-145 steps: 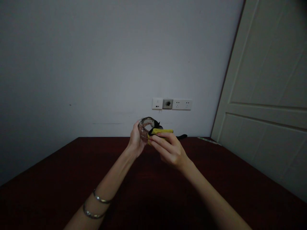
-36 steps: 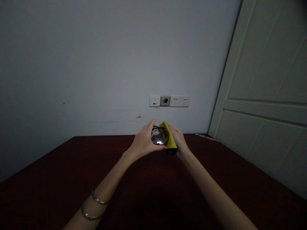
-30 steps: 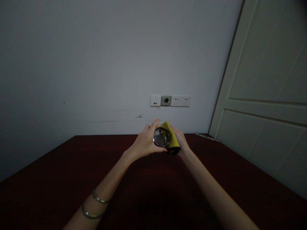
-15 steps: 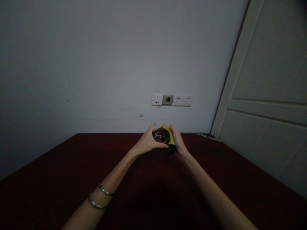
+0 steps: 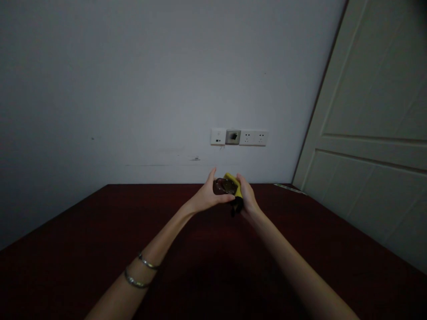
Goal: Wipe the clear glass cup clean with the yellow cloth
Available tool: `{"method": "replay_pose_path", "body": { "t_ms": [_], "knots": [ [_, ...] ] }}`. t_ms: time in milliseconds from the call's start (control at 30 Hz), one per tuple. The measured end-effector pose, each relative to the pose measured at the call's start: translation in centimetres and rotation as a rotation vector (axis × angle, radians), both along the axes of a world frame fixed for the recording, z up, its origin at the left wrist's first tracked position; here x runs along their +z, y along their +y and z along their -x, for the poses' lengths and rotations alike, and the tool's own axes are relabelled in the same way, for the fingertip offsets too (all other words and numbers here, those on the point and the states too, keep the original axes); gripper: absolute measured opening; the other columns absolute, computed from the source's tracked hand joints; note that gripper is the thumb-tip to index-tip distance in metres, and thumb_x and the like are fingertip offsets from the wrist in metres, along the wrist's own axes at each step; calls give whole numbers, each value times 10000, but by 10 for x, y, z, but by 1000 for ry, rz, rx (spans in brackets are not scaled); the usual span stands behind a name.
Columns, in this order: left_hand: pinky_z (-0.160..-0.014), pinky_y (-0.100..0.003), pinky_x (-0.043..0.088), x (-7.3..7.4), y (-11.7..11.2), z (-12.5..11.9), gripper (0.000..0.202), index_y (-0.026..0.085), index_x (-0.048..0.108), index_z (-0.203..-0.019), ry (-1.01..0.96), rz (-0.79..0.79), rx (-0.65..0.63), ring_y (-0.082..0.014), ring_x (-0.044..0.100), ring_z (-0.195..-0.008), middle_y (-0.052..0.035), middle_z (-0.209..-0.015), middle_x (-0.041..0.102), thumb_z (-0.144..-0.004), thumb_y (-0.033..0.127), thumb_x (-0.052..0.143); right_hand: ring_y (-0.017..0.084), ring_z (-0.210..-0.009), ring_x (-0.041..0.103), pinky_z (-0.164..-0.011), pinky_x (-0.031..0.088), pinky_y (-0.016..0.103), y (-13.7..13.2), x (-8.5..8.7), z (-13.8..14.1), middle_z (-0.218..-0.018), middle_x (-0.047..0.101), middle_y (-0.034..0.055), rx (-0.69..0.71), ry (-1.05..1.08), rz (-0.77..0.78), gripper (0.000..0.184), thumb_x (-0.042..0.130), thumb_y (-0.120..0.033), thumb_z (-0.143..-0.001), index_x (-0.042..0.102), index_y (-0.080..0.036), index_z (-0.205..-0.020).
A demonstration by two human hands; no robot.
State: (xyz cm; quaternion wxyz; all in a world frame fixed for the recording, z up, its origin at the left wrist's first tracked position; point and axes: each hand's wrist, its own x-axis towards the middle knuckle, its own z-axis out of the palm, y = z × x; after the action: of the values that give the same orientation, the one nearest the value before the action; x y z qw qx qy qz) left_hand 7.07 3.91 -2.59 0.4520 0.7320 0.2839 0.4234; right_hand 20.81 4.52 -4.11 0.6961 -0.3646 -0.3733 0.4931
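Table (image 5: 66, 275): dark red and dimly lit, it fills the bottom of my feed.
Left forearm: it comes in from the lower left, with two thin metal bangles (image 5: 140, 272) around it near the wrist, one just behind the other.
Right forearm: it comes in bare from the lower right and reaches toward the same spot above the table.
Left hand (image 5: 205, 199): I see it curled around the glass (image 5: 223, 187) from the left. The thumb is raised beside the rim and the fingers are wrapped underneath, closed firmly on it.
Glass: it is held in the air above the far half of the table, between the two hands. A round end is tipped toward me, but it looks dark on my screen and I cannot tell whether that end is the mouth or the base.
Right hand (image 5: 247, 198): it presses in from the right, fingers closed flat against the yellow cloth (image 5: 233, 179). The thumb is hidden from me.
Cloth: it lies against the right side of the glass, touching it, and a dark corner hangs just below the hands.
Far edge: a thin pale strip (image 5: 288, 189) lies flat near the right far corner, well apart from the hands.
Wall (image 5: 133, 89): plain grey, with a row of sockets (image 5: 239, 137) above the hands.
Door (image 5: 373, 133): pale and panelled, standing at the right.
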Motion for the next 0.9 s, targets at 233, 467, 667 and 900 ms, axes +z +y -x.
{"method": "replay_pose_path", "body": {
  "t_ms": [233, 467, 667, 900],
  "knots": [
    [-1096, -552, 235, -3, -2, 2, 1144, 92, -156, -1457, 105, -51, -56, -342, 361, -1325, -275, -1438, 331, -745, 381, 691, 156, -493, 529, -542, 418, 289, -4, 5, -8, -532, 600, -12, 102, 29, 85, 241, 514, -398, -773, 607, -212, -652],
    [-1075, -535, 281, 2, 2, 6, 1174, 88, -104, -1465, 96, -169, 66, -306, 512, -1178, -221, -1259, 514, -689, 328, 743, 161, -653, 595, -642, 452, 270, -6, 5, 7, -683, 663, -11, 108, 40, -2, 230, 576, -425, -737, 640, -205, -758],
    [-1051, -495, 328, -5, 7, -3, 1229, 150, 78, -1470, -179, -64, 93, -311, 516, -1169, -177, -1265, 479, -529, 334, 848, 162, -696, 602, -681, 467, 272, -12, 12, 11, -727, 676, -17, 67, 86, -64, 250, 562, -439, -721, 640, -211, -787],
    [-1117, -499, 219, 1, -2, 1, 1101, 137, -5, -1484, -186, 54, -75, -335, 352, -1329, -181, -1432, 377, -677, 324, 720, 170, -634, 590, -620, 455, 284, -9, 13, 1, -663, 661, -17, 68, 65, -63, 252, 539, -440, -721, 639, -215, -774]
  ]
}}
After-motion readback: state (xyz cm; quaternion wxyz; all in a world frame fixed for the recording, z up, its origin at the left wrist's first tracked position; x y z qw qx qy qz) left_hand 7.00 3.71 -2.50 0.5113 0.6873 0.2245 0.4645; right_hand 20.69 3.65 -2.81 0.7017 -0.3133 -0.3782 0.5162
